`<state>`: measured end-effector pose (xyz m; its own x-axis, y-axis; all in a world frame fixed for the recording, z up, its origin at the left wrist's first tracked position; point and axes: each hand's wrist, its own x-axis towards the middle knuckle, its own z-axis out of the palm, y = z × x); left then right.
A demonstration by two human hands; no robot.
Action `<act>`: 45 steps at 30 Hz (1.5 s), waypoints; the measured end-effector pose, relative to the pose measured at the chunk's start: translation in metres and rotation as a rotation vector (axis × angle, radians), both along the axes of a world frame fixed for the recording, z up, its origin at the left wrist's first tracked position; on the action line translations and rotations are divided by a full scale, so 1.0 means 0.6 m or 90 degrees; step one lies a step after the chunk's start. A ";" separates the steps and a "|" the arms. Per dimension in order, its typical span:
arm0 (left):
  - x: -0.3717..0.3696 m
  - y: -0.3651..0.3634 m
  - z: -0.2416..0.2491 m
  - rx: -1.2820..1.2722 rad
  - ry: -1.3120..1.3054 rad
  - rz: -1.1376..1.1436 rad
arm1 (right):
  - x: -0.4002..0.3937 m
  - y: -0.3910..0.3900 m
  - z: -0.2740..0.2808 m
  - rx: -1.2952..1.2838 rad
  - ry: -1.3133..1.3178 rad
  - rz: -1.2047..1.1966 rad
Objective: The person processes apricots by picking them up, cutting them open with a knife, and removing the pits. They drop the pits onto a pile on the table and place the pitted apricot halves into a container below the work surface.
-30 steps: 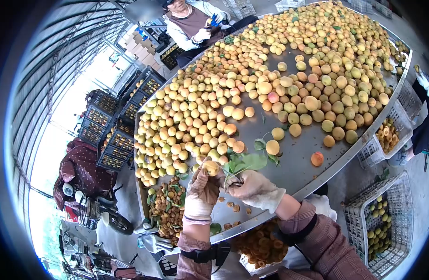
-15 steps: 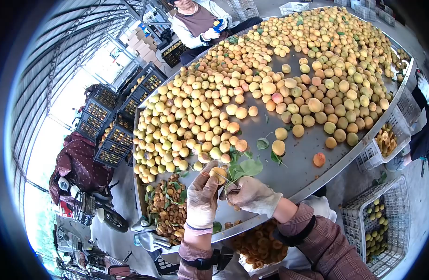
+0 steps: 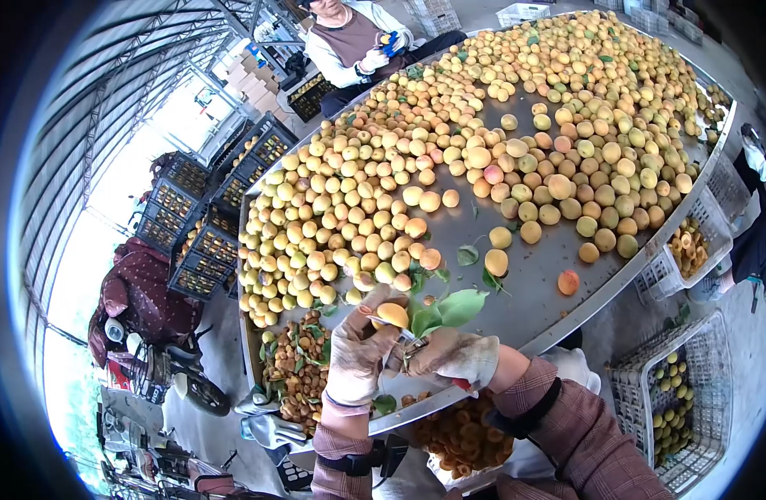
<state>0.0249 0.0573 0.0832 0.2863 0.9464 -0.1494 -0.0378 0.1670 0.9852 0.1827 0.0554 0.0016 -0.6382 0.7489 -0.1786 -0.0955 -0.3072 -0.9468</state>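
My left hand (image 3: 358, 354), in a soiled pale glove, is closed round a yellow-orange apricot (image 3: 392, 314) near the table's front edge. Against it, my right hand (image 3: 456, 357), gloved too, is closed on a small tool with a metal tip and a red end (image 3: 460, 383). Green leaves (image 3: 449, 312) stick up between the hands, over the metal table (image 3: 516, 312). Many apricots (image 3: 341, 217) are heaped behind the hands. Brown pits or scraps with leaves (image 3: 293, 375) lie in a pile left of my left hand.
A person (image 3: 349, 42) sits across the table, holding something blue and yellow. Another person (image 3: 758, 225) stands at the right edge. Halved fruit fills a container (image 3: 462, 437) below the table edge. Crates (image 3: 712, 400) stand at right, stacked black crates (image 3: 183, 200) and a scooter (image 3: 149, 333) at left.
Both hands have drawn closer together and turned slightly. The leaves between them have tilted up to the right, and the tool's metal tip and red end now show.
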 end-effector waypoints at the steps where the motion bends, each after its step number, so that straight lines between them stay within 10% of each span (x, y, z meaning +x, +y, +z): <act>1: 0.003 0.006 -0.001 0.033 -0.077 0.052 | 0.006 0.002 -0.001 0.082 0.018 -0.003; 4: -0.007 0.017 0.002 0.079 -0.137 0.118 | 0.040 -0.001 0.037 0.101 0.102 0.011; 6: -0.021 0.025 -0.009 0.177 0.116 0.131 | 0.037 0.005 0.038 -0.097 0.346 -0.188; 12: 0.037 -0.007 -0.004 0.426 0.439 0.007 | 0.002 0.027 -0.006 0.378 -0.036 -0.384; 16: 0.002 0.001 -0.013 0.075 -0.053 0.032 | 0.043 0.016 0.066 -0.058 0.163 -0.231; 21: 0.000 0.007 -0.026 -0.099 -0.329 0.082 | 0.038 0.039 0.041 -0.110 0.522 -0.403; 30: 0.019 -0.023 -0.103 -0.189 -0.297 0.036 | 0.038 0.027 0.065 -0.030 0.531 -0.685; 39: 0.055 -0.033 -0.110 -0.110 -0.187 0.135 | 0.022 0.005 0.071 0.125 0.525 -0.650; 45: 0.084 -0.030 -0.140 -0.226 -0.488 0.130 | 0.038 0.053 0.028 -0.032 0.596 -0.733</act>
